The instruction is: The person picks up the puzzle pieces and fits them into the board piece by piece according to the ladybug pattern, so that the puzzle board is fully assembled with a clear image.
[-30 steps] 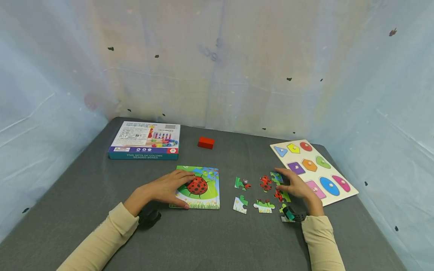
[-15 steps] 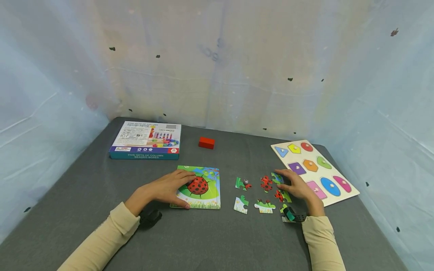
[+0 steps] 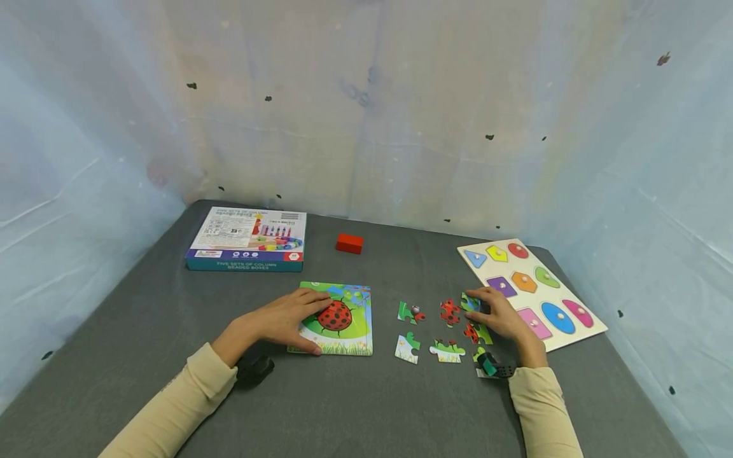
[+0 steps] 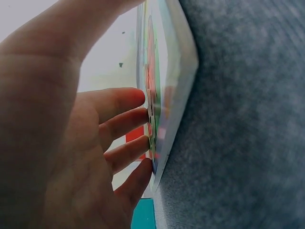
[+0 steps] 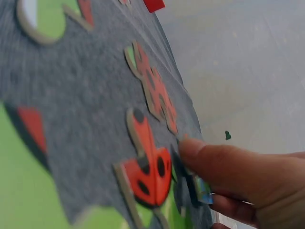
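My left hand rests on a square ladybug puzzle board, its fingers spread over the left half and its thumb by the front edge. In the left wrist view the fingertips touch the board's face. At the right, my right hand pinches a blue-and-green jigsaw piece between thumb and fingers; the right wrist view shows this piece tilted on edge. Close to that hand lie a red-and-green piece and a red spotted piece. Several other pieces, such as a white-and-green one, lie flat nearby.
A wooden shape board with knobbed pieces lies right of my right hand. A bead-set box sits at the back left, and a red block at the back middle. Plastic sheeting hangs behind the grey table.
The pinched jigsaw piece has shifted slightly right, away from the red spotted piece. My left hand stays in place on the puzzle board.
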`<state>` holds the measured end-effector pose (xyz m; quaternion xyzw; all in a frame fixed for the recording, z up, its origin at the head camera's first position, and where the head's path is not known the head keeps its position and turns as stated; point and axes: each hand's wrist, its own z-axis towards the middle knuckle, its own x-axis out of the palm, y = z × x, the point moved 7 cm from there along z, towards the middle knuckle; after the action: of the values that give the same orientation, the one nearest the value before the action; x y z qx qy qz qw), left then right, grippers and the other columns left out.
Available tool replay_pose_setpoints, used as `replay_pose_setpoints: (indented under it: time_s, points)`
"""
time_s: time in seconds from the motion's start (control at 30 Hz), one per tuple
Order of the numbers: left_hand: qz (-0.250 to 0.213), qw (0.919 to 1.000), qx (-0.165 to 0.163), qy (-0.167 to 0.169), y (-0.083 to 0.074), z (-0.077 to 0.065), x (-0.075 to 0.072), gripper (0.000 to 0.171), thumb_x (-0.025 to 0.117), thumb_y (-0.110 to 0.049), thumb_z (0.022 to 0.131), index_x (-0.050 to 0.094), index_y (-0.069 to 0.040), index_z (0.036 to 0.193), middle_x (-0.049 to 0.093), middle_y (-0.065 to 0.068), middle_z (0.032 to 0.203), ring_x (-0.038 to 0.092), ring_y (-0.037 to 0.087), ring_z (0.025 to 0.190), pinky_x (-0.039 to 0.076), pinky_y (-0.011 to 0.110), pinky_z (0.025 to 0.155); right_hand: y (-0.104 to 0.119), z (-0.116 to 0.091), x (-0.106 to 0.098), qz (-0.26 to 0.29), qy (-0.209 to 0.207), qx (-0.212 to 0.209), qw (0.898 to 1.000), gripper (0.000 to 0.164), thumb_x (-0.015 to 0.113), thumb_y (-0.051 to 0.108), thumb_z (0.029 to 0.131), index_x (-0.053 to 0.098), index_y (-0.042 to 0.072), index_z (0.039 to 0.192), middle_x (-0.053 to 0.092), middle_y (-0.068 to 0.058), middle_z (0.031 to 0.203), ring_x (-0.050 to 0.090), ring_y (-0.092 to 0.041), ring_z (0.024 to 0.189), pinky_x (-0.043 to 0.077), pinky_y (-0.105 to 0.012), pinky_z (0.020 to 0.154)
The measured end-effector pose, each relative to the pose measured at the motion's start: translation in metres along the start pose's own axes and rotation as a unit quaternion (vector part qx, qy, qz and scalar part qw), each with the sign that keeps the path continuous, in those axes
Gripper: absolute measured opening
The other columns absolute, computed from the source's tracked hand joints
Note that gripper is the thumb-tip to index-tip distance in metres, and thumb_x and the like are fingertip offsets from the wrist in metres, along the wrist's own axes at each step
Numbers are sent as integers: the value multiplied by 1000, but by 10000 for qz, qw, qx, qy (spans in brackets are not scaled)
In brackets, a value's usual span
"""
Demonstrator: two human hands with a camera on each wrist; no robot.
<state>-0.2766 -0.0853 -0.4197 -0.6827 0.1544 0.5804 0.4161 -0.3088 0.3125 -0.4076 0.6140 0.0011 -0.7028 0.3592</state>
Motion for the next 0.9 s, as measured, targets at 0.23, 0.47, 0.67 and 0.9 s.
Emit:
replay_pose_setpoints:
  time_s: [0.23, 0.47, 0.67, 0.9]
  points:
    - [113, 9998, -68, 144, -2, 2, -1, 95, 63, -68, 73, 36, -12, 144, 35, 9, 145, 31, 30, 131, 33, 53, 100, 17, 11, 3, -18, -345, 68, 9994, 46, 72, 17, 82, 59, -2, 121, 57, -16, 110, 53, -32, 100, 44, -51, 82]
    - [261, 9976, -407, 500, -4, 15, -8, 96, 64, -67, 72, 34, -13, 145, 37, 12, 142, 35, 34, 127, 35, 53, 98, 55, 37, 8, 177, -277, -200, 9993, 48, 73, 21, 82, 58, 3, 124, 53, -13, 114, 52, -32, 104, 43, -52, 86]
    - [531, 9962, -454, 516, -8, 23, -10, 93, 64, -67, 72, 38, -14, 143, 40, 9, 135, 40, 25, 108, 42, 43, 84, 87, 55, 22, 304, -136, -542, 9980, 51, 74, 24, 81, 57, 6, 126, 52, -11, 118, 50, -28, 109, 43, -50, 88]
    - [785, 9959, -304, 341, -9, 24, -7, 92, 67, -67, 68, 44, -14, 140, 40, 8, 130, 38, 22, 98, 39, 38, 77, 123, 73, 40, 489, 20, -901, 9947, 50, 74, 25, 81, 58, 6, 125, 52, -10, 118, 50, -26, 110, 43, -47, 89]
